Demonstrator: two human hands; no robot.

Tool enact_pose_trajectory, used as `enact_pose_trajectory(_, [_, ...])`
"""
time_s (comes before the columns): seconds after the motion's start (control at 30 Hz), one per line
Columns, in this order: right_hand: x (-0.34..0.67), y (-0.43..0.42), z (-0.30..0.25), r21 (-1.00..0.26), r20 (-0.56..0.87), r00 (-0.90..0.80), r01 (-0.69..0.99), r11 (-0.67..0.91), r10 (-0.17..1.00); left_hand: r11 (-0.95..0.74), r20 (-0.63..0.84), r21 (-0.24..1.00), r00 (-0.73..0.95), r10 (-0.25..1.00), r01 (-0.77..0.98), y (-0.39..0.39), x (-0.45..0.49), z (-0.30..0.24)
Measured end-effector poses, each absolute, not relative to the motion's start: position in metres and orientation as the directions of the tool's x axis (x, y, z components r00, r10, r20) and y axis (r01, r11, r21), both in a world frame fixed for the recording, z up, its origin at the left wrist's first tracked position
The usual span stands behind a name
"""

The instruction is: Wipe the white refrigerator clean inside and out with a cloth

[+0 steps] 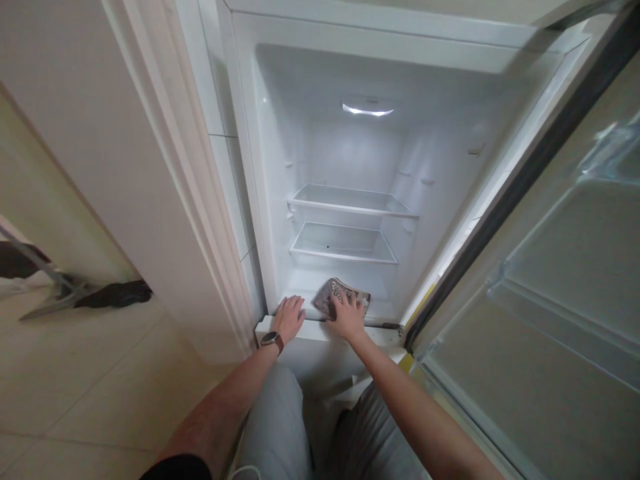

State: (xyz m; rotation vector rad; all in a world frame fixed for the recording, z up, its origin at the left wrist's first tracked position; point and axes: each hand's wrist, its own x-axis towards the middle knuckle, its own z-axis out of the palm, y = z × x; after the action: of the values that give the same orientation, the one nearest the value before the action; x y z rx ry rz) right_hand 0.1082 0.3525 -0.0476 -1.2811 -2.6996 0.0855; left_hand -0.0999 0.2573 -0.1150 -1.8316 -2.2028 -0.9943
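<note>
A brown patterned cloth (330, 297) with dark and pale markings lies on the floor of the open refrigerator (395, 73), near its front edge. My right hand (349, 313) rests on top of the cloth, palm down with fingers spread, covering part of it. To the left, my left hand (290, 317) leans on the refrigerator's front ledge, its fingers extended over the edge and nothing in them. A watch (273, 339) is on my left wrist.
Two glass shelves (350, 199) sit low inside, beneath a lit lamp (367, 109). The refrigerator door (565, 267) swings wide on the right, with clear bins. A wall edge (165, 167) stands close on the left. Dark items (115, 293) lie on the tiled floor beyond.
</note>
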Motion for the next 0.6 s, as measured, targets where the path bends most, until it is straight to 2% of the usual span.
enact_pose_trajectory(0.17, [0.101, 0.373, -0.056, -0.105, -0.003, -0.58, 0.81, 0.576, 0.815, 0.057, 0.519, 0.242, -0.179, 0.836, 0.969, 0.255, -0.107, -0.138])
enact_pose_trajectory(0.27, [0.102, 0.379, -0.065, -0.066, 0.012, -0.592, 0.803, 0.592, 0.806, 0.06, 0.52, 0.206, -0.161, 0.839, 0.977, 0.254, -0.107, -0.141])
enact_pose_trajectory(0.43, [0.108, 0.394, -0.062, -0.079, -0.005, -0.55, 0.833, 0.548, 0.835, 0.057, 0.464, 0.196, -0.143, 0.874, 0.979, 0.255, -0.104, -0.133])
enact_pose_trajectory(0.6, [0.108, 0.406, -0.056, -0.088, -0.009, -0.518, 0.852, 0.516, 0.855, 0.0, 0.418, 0.265, -0.115, 0.901, 0.964, 0.257, -0.113, -0.126])
